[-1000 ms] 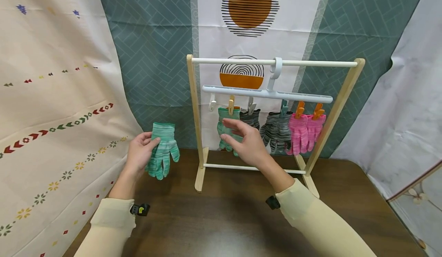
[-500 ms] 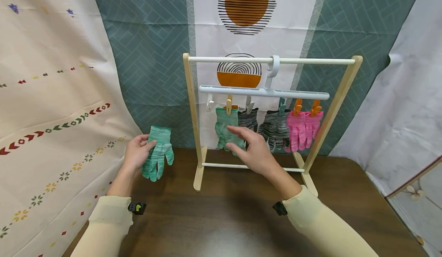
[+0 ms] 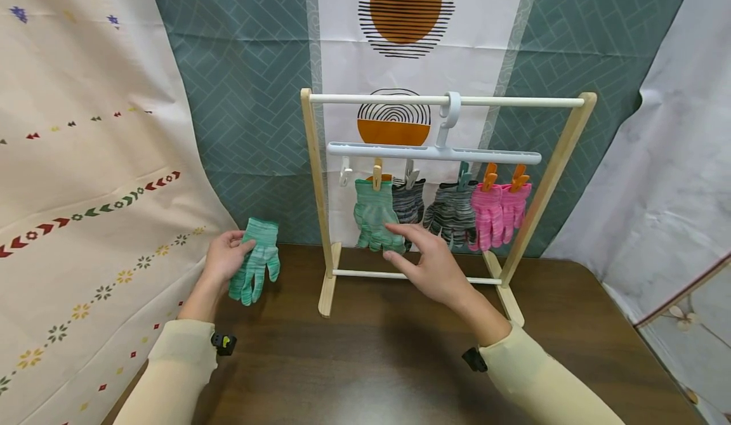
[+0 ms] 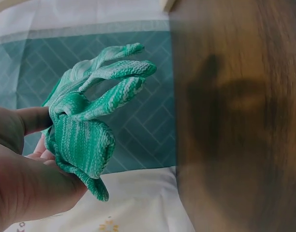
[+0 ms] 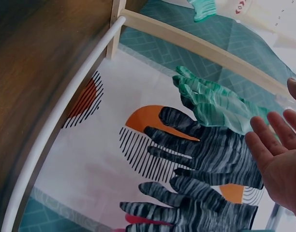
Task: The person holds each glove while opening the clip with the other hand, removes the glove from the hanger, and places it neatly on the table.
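My left hand (image 3: 224,257) pinches a green-and-white striped knit glove (image 3: 259,260) near its cuff, left of the rack. In the left wrist view the glove (image 4: 85,145) hangs with its fingers spread. My right hand (image 3: 431,263) holds nothing; its thumb and fingers are parted, just in front of the clipped gloves. Nearest to it hangs a matching green glove (image 3: 374,212) under a yellow clothespin (image 3: 377,174). To its right hang two black-and-grey gloves (image 3: 454,212) and two pink gloves (image 3: 488,215).
A pale blue hanger (image 3: 485,155) hooks over the top rail (image 3: 371,99) of a wooden rack. A white clothespin (image 3: 345,172) at its left end bears no glove. The rack's feet (image 3: 328,292) stand on a brown table (image 3: 342,361), with cloth behind and at both sides.
My right hand has moved down and to the right, uncovering the hanging green glove. My left hand has sunk a little, taking its glove down and left. The view has shifted slightly.
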`<state>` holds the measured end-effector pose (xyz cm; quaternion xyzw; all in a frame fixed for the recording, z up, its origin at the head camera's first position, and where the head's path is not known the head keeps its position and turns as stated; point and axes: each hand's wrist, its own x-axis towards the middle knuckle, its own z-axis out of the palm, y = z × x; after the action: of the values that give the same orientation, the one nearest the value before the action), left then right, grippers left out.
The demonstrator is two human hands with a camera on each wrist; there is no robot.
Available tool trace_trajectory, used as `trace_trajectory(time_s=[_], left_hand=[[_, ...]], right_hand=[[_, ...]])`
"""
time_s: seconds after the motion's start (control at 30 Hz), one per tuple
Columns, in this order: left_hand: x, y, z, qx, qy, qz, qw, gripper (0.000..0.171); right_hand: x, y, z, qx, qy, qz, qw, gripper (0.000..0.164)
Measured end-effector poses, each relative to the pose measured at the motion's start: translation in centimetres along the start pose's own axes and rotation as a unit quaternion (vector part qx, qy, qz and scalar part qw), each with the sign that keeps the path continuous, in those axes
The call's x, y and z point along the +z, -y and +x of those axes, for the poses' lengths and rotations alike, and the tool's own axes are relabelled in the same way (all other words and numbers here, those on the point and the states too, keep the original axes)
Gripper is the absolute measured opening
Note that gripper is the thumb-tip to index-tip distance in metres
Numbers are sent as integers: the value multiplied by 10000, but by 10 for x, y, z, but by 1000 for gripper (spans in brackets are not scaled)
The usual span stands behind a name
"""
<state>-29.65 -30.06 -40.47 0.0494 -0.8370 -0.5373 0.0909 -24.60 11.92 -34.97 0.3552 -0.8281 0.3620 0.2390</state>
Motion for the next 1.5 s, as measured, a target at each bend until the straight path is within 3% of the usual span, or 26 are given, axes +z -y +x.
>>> trace_trajectory(time_s=[0.37, 0.7, 0.97, 1.27, 1.5], left_hand=[[-1, 18, 15, -201, 174, 276, 9993, 50], [-3, 42, 25, -596, 358, 559, 9960, 47], [-3, 60, 29, -602, 118, 963, 9935, 42], [-6, 72, 29, -860, 40, 1547, 9842, 41], [-9, 82, 31, -755, -20, 2114, 9745, 38]], right_hand=[[-2, -1, -11, -58, -81, -180, 9998, 49], [-4, 1, -20, -62, -11, -227, 9997, 50], [-7, -4, -26, -36, -46, -206, 9998, 50], [-11, -8, -30, -28, -144, -371, 9992, 51], [-16, -6, -31, 38, -169, -482, 9987, 53]])
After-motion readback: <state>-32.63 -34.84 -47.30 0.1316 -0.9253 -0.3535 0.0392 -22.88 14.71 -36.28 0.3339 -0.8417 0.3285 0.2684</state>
